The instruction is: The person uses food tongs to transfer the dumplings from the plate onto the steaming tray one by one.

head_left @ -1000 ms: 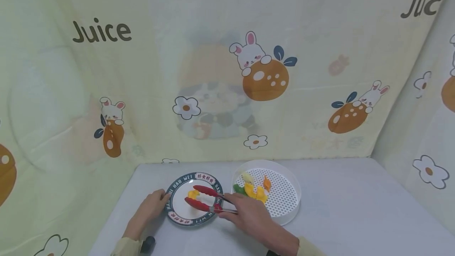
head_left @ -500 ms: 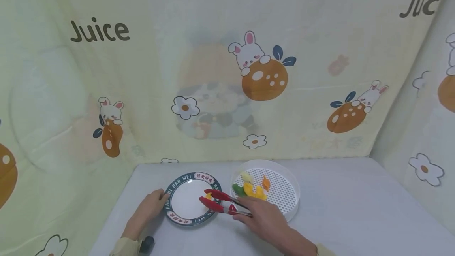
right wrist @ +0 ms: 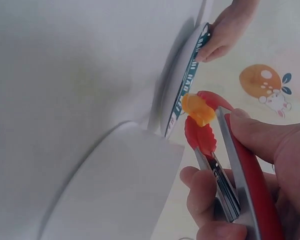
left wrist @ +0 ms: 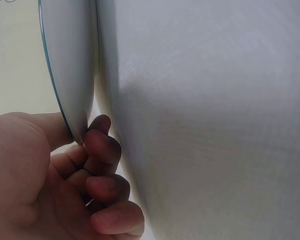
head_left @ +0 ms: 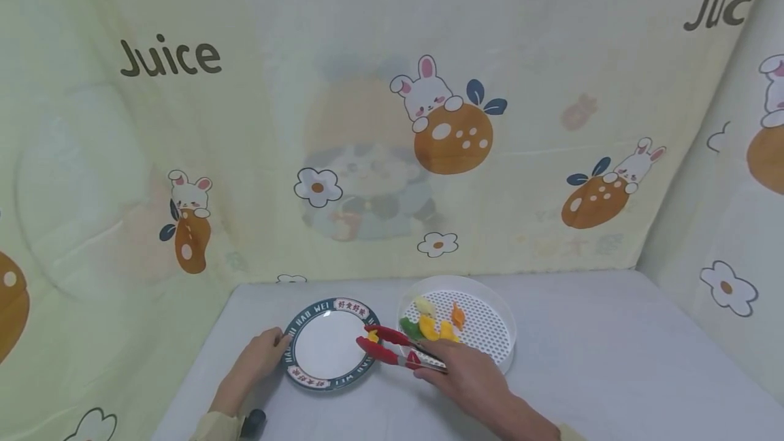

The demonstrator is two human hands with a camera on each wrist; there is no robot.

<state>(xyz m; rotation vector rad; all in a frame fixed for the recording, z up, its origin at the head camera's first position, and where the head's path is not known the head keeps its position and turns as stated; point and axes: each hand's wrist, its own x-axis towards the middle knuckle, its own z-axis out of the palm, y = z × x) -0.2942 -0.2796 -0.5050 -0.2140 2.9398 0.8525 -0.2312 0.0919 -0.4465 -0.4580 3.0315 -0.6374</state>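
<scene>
My left hand [head_left: 260, 354] pinches the near-left rim of a white plate [head_left: 327, 344] with a dark green lettered border. In the left wrist view the thumb lies over the rim and the fingers curl beneath the plate's underside [left wrist: 70, 55]. My right hand [head_left: 474, 381] grips red-tipped metal tongs [head_left: 381, 352]. Between the tong tips sits a small yellow piece [right wrist: 198, 110], at the plate's right edge in the head view. Right of the plate stands a round white perforated tray [head_left: 488, 324], partly behind my right hand.
In the tray lie a green piece [head_left: 409, 327], yellow pieces [head_left: 427, 326], an orange piece [head_left: 458, 316] and a pale piece [head_left: 424, 305]. The white table [head_left: 588, 359] extends to the right. A patterned curtain [head_left: 520, 223] hangs behind it.
My right hand has moved right with the tongs, carrying the yellow piece from the plate's middle to its right edge. The tong tips have come closer together. My left hand stays on the rim.
</scene>
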